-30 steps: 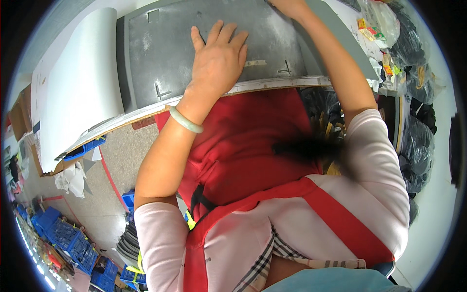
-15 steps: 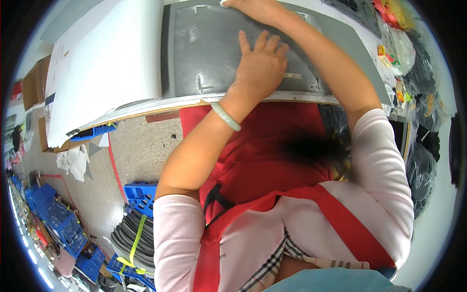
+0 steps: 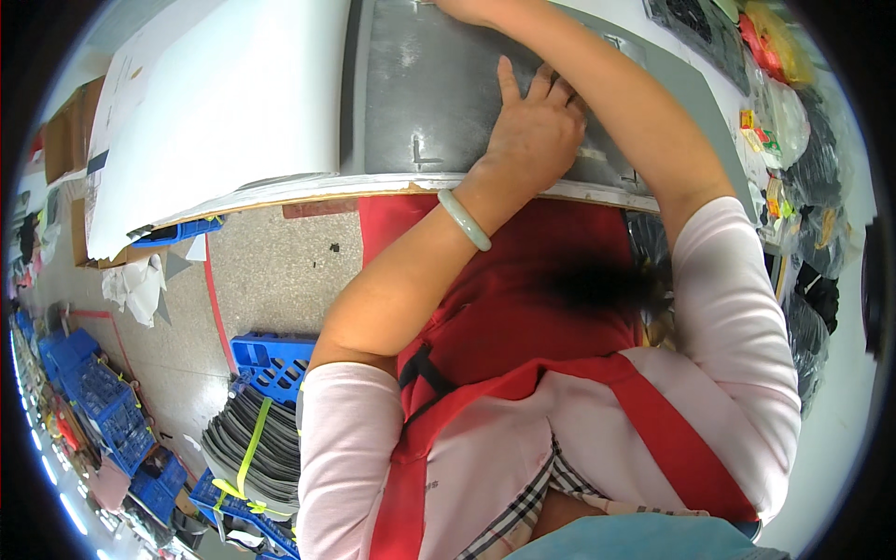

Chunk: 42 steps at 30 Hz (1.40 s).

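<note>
The fingers of the left hand [image 3: 537, 140] are spread and released, laid on the dark grey panel [image 3: 448, 84]. The right hand [image 3: 467, 8] is at the panel's far side, cut by the upper edge of the view; whether its fingers grasp anything cannot be determined. The panel lies on the bench [image 3: 280, 200], near its front edge, partly over a lighter grey sheet [image 3: 719, 140]. A curved white sheet [image 3: 233, 93] is located to its left.

Compared with one second earlier, the right hand has travelled leftward along the panel's far side. The left hand retains its position relative to the L-shaped mark [image 3: 423, 156].

Containers: a blue crate [image 3: 271, 359] stands on the floor [image 3: 280, 271], beside a bundle of dark strips [image 3: 257, 439] bound with a yellow-green strap [image 3: 252, 450]. Further left are blue baskets [image 3: 107, 397]; their contents are indistinct. At right, plastic bags [image 3: 812, 173] enclose black material.
</note>
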Motion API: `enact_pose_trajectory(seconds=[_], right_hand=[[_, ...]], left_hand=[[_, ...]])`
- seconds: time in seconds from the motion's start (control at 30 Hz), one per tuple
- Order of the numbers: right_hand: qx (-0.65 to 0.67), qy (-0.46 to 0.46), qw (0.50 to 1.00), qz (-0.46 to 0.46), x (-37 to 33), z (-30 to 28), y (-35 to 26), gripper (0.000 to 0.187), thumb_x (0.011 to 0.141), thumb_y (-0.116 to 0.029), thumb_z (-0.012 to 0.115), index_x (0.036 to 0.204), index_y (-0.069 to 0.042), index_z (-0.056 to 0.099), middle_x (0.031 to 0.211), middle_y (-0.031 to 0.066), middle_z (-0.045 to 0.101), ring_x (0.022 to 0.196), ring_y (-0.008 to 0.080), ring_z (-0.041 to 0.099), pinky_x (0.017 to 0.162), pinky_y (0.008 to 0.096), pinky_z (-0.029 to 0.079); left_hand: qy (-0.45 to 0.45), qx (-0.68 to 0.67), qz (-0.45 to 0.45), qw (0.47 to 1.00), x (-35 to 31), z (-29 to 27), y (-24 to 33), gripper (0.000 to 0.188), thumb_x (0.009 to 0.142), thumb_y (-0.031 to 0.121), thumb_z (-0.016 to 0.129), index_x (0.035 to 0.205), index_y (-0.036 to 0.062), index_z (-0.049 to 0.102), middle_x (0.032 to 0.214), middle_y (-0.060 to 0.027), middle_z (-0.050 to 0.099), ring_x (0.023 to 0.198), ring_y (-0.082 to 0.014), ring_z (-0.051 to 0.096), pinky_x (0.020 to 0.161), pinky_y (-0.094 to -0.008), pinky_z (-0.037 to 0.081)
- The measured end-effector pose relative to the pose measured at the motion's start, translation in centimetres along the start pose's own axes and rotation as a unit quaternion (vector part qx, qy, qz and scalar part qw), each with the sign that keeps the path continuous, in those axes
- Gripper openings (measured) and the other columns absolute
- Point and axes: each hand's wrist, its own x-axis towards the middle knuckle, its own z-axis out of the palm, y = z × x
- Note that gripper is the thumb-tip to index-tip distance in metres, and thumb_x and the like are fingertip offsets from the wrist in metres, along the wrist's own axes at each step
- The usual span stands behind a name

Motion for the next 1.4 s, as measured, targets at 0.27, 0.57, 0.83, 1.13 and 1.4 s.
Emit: enact_pose_trajectory(seconds=[0.27,0.57,0.83,1.13,1.4], right_hand=[[0.333,-0.021,0.908,0.253,-0.3,0.4,-1.1,0.008,0.089,-0.002,0.062,0.084,0.004,0.065,0.073,0.0136,0.068,0.057,0.019,0.066,0.049,0.0335,0.055],[0.425,-0.068,0.869,0.243,-4.6,-1.9,-2.7,0.013,0.093,-0.01,0.063,0.09,0.003,0.062,0.072,0.0103,0.068,0.058,0.0156,0.064,0.049,0.0294,0.053],[0.411,-0.224,0.855,0.224,-10.4,-6.2,-11.5,0.012,0.091,-0.011,0.061,0.092,0.001,0.062,0.071,0.0112,0.068,0.057,0.0178,0.063,0.049,0.0321,0.05],[0.048,-0.062,0.991,0.111,-12.5,-6.6,-14.1,0.022,0.088,-0.03,0.063,0.095,-0.01,0.069,0.09,0.0182,0.073,0.089,0.0398,0.069,0.084,0.0529,0.05],[0.061,-0.142,0.979,0.133,-13.0,-9.7,-15.9,0.025,0.089,-0.037,0.065,0.093,-0.013,0.071,0.096,0.0152,0.074,0.095,0.0396,0.068,0.089,0.0553,0.047]], left_hand=[[-0.027,0.05,0.008,0.998,-0.1,-0.1,0.0,0.031,0.097,0.028,0.062,0.121,0.0116,0.072,0.139,-0.0094,0.057,0.141,-0.0303,0.044,0.11,-0.0769,0.028],[-0.025,0.047,0.011,0.999,-0.2,0.2,-0.2,0.034,0.098,0.03,0.058,0.122,0.0092,0.071,0.14,-0.0112,0.058,0.138,-0.0331,0.047,0.11,-0.076,0.029],[0.086,0.019,0.062,0.994,-0.6,-0.1,-0.7,0.031,0.092,0.03,0.062,0.115,0.0108,0.069,0.125,-0.0117,0.065,0.126,-0.0359,0.057,0.107,-0.0627,0.038],[0.05,0.005,0.043,0.998,-0.5,1.5,-0.7,0.047,0.095,0.041,0.059,0.132,0.0121,0.062,0.138,-0.013,0.057,0.137,-0.0366,0.048,0.114,-0.0736,0.025],[0.046,0.025,0.048,0.997,-0.6,-1.1,-0.2,0.035,0.099,0.032,0.054,0.119,0.0068,0.069,0.132,-0.0148,0.062,0.136,-0.0341,0.051,0.112,-0.0695,0.031]])
